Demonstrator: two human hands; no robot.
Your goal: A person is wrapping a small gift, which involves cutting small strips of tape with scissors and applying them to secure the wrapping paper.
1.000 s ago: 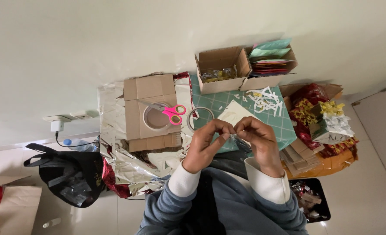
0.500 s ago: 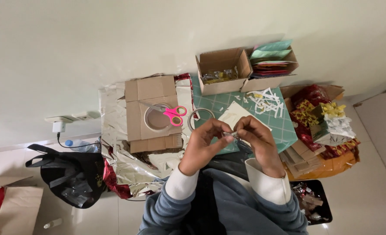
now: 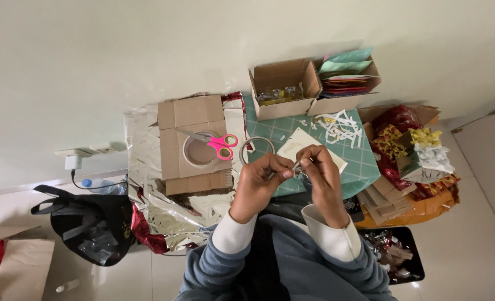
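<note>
Both hands meet above the near edge of the green cutting mat (image 3: pixel 320 146), the left hand (image 3: pixel 258 187) and right hand (image 3: pixel 321 175) pinching a small silvery piece (image 3: pixel 297 168) between fingertips, apparently mid-fold, which calls for fine, steady finger pressure.

A plain pale wall (image 3: pixel 147 50) is seen beyond the fingers; pale floor tiles (image 3: pixel 476 223) lie beneath, evenly lit.

Scissors (image 3: pixel 214 143) on cardboard (image 3: pixel 194 142), left of mat (image 3: pixel 364 161); boxes (image 3: pixel 285 87) behind.
</note>
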